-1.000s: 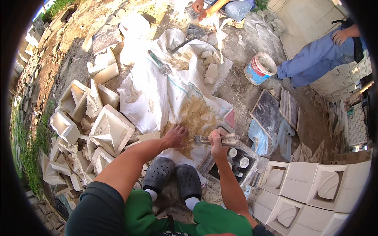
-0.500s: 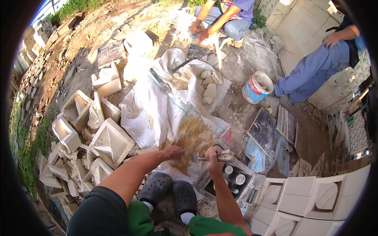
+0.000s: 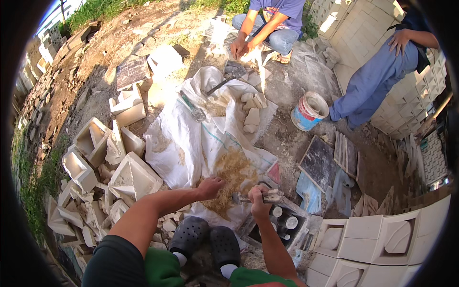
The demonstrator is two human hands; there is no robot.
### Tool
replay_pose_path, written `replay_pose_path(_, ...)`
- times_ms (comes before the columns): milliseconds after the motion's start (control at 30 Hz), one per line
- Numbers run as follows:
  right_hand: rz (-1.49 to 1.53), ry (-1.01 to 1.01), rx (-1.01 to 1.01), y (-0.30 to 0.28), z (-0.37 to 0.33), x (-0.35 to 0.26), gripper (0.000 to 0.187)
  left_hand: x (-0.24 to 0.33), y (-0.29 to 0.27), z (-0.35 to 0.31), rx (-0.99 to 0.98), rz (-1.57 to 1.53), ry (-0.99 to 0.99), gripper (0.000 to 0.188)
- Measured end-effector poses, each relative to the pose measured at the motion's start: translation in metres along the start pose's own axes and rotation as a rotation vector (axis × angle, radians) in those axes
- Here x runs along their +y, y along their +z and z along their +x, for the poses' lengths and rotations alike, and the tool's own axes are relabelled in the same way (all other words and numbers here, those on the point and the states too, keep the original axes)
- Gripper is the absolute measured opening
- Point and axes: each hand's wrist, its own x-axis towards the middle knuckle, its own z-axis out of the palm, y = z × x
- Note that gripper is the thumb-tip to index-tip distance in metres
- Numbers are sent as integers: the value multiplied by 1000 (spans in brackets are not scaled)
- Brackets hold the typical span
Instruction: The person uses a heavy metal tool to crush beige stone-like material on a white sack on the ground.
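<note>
The right hand (image 3: 258, 201) grips a tool (image 3: 274, 196) near the sand (image 3: 234, 172); the left hand (image 3: 210, 188), closure unclear, is over its left edge.

The bare, rubble-strewn ground (image 3: 131, 38) is brightly lit by sun at eleven o'clock and shaded at three. It is fringed by green grass (image 3: 33, 191) between eight and nine. A pale slab wall (image 3: 356, 45) is seen at two; pale, recessed blocks (image 3: 361, 238) are closely set at four.
</note>
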Motion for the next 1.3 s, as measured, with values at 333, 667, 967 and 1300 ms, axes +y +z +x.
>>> replay_pose_path(333,-30,33,33,11,4,-6,27,28,42,-53,81,227,129,86)
replay_pose_path(667,-136,89,92,24,3,2,25,11,49,-34,229,296,209,85)
replay_pose_path(967,87,82,130,15,16,-26,28,19,50,-47,133,251,336,63)
replay_pose_path(1300,111,39,206,0,9,-13,27,-3,41,-35,-32,254,381,23)
